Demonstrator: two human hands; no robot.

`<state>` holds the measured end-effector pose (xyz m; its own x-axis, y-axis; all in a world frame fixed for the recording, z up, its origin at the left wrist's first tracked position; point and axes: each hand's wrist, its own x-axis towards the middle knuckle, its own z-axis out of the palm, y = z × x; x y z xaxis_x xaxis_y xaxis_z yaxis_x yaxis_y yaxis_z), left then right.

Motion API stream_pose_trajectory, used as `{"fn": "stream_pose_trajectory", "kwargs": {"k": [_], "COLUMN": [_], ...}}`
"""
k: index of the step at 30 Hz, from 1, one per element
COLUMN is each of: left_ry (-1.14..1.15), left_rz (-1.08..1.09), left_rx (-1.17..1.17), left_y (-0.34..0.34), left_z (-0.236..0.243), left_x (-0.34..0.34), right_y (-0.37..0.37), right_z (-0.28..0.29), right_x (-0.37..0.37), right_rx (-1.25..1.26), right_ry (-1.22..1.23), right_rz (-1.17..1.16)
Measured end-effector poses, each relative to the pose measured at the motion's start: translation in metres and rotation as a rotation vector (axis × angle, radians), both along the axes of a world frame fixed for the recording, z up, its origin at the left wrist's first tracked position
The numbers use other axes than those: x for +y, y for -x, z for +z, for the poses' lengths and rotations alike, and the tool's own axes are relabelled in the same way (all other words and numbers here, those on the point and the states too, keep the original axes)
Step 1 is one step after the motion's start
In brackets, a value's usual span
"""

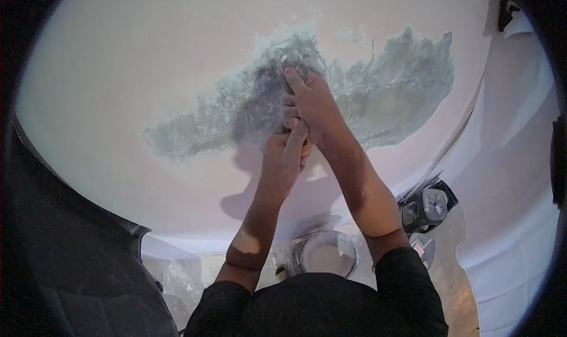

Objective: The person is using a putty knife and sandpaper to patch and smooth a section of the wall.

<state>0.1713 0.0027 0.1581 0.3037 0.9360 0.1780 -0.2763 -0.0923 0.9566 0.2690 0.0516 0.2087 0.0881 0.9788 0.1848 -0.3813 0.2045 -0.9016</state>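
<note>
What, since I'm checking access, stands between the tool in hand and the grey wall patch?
Nothing visible does: the right hand is in front of the grey wall patch and the left hand by its lower edge, both curled about the orange-handled tool. The hands hide whether it touches.

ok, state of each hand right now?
Left hand: closed, holding an orange handle.
Right hand: closed, fingers curled just above the left; what it grips is mostly hidden, can't tell.
</note>
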Motion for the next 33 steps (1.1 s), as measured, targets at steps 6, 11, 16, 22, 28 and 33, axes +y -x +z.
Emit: {"fn": "stream_pose_trajectory", "kwargs": {"k": [6, 11, 16, 22, 28, 33], "left_ry": [0.059, 0.0, -0.051, -0.014, 0.009, -0.06], "left_rz": [0.033, 0.011, -0.031, -0.034, 0.074, 0.029], "left_rx": [-0.005, -0.028, -0.041, -0.012, -0.011, 0.05], "left_y": [-0.006, -0.007, -0.01, -0.012, -0.017, -0.018], "left_z": [-0.005, -0.011, -0.003, -0.003, -0.004, -0.009], "left_x": [-0.002, -0.002, -0.004, -0.005, -0.003, -0.003], "right_y": [-0.003, -0.004, -0.008, -0.011, -0.01, -0.012], "right_z": [-0.004, -0.005, 0.004, 0.0, -0.004, 0.0], "right_x": [-0.001, -0.004, -0.004, -0.004, 0.006, -0.006], "right_rx": [-0.019, -0.025, -0.019, -0.029, -0.25, -0.037], "right_ry": [0.037, 0.049, 0.036, 0.101, -0.058, 0.056], "right_rz": [-0.008, 0.001, 0.014, 0.017, -0.095, 0.008]}}
